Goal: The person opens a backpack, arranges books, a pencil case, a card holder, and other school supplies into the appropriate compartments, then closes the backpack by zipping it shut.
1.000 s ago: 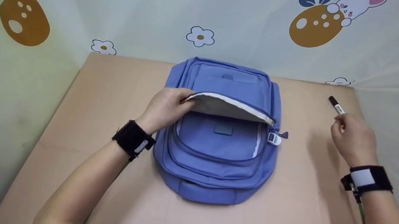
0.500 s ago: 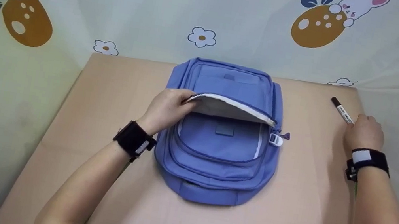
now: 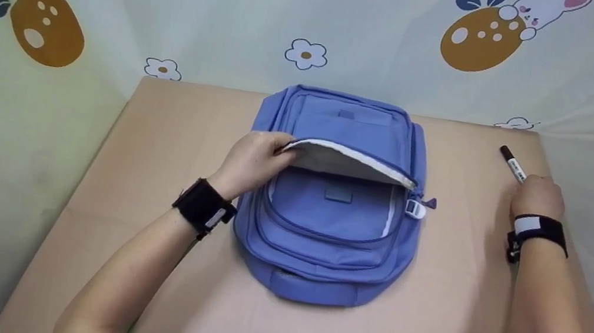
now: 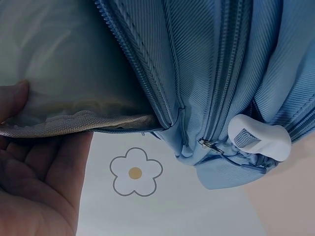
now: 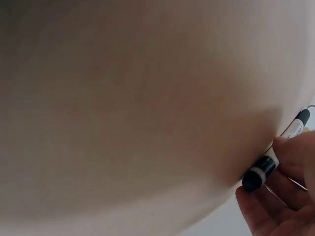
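A blue backpack (image 3: 317,286) lies on its back with its front pocket unzipped. My left hand (image 3: 253,162) pinches the left edge of the pocket flap (image 3: 353,166) and lifts it, so the pale lining shows. In the left wrist view the thumb (image 4: 12,101) is on the lining, the other fingers under the flap's edge. Over at the far right, my right hand (image 3: 539,199) pinches a black-capped white marker (image 3: 514,164) near its lower end, low over the table. In the right wrist view the marker (image 5: 266,167) lies between thumb and fingertips.
Beneath everything is a tan tabletop (image 3: 443,332). A cloth backdrop (image 3: 229,31) printed with rabbits and flowers rises behind it and at both sides. A white buckle (image 3: 416,210) sticks out at the backpack's right side.
My right hand has shifted right beside the marker and now grips its lower end; the marker has barely moved. My left hand keeps the flap raised. The head view has shifted slightly.
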`<action>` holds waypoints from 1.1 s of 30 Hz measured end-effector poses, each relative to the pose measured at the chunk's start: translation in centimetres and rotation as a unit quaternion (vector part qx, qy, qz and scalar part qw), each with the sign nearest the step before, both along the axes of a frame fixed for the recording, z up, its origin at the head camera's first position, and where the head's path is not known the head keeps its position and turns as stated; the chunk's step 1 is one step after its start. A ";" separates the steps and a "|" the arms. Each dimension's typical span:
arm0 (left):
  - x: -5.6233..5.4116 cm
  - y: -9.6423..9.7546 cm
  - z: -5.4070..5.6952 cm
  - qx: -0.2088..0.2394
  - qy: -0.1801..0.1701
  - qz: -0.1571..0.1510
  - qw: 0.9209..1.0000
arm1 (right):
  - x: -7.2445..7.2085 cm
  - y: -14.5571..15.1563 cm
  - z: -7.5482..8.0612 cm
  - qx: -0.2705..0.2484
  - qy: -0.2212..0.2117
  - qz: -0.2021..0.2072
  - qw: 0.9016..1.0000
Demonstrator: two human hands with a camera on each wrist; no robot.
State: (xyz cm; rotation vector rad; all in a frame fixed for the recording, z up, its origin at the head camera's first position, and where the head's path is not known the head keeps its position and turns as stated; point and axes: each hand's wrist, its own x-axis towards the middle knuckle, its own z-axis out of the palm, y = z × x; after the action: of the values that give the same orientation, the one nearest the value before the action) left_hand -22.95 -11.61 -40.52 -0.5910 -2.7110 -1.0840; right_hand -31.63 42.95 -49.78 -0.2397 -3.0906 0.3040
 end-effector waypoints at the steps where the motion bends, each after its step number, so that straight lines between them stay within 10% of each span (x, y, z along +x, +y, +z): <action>1: 0.0 0.0 0.0 0.000 0.001 -0.001 1.000 | 0.0 0.0 0.1 0.003 0.001 -0.002 1.000; 24: -0.2 0.0 0.0 0.001 0.010 -0.004 1.000 | 0.5 0.1 1.8 -0.017 0.025 0.005 1.000; 33: -0.3 0.1 0.1 -0.008 0.014 -0.002 1.000 | 2.2 -2.8 4.1 -0.098 0.158 0.019 0.982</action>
State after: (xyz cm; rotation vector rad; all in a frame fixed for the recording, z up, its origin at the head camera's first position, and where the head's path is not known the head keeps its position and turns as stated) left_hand -23.21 -11.55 -40.45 -0.6093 -2.6989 -1.0474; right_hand -29.45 40.18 -45.71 -0.1219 -2.7536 0.5869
